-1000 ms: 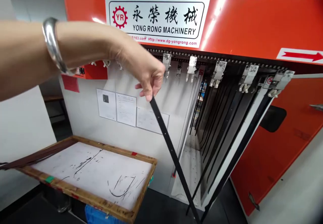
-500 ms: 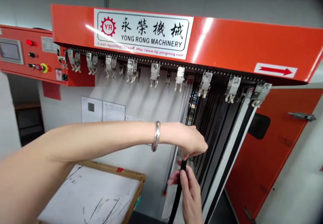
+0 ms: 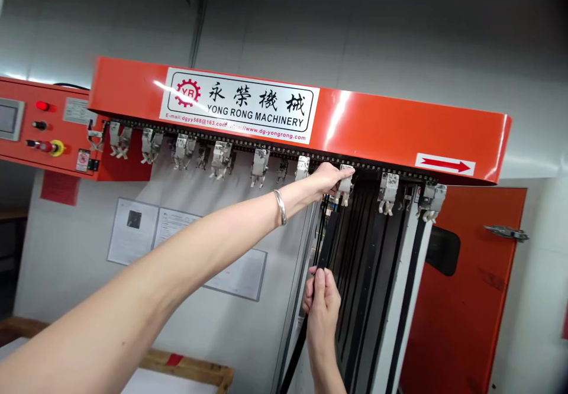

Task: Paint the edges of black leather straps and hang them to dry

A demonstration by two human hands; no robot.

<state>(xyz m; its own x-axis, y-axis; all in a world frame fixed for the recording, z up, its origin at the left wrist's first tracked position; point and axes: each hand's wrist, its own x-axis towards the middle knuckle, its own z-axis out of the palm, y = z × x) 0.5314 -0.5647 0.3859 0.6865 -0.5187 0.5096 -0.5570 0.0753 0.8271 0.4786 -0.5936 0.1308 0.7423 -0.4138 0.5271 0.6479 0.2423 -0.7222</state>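
Left hand (image 3: 329, 180) has risen since the earlier frame and now sits at the underside of the orange machine hood (image 3: 355, 128), its fingers pressed together and reaching over a metal clip (image 3: 345, 186). I cannot tell from here whether they grip it. Right hand (image 3: 322, 305) sits lower, pinching a black strap (image 3: 327, 246) between thumb and fingers.

Strap condition as I read it: flat, narrow and matte black, hanging nearly upright, with its upper length running to just below that clip. Its top end is hidden around the left hand, so I cannot confirm attachment. Below the right hand it turns edge-on and slants down-left out of view.

Further black straps (image 3: 368, 287) hang in a row to its right beneath the hood. A silver bangle (image 3: 280, 207) sits on the left wrist. Papers (image 3: 133, 231) are fixed to the wall behind. A wooden-edged surface (image 3: 186, 365) shows at the bottom of the view, well below both hands.
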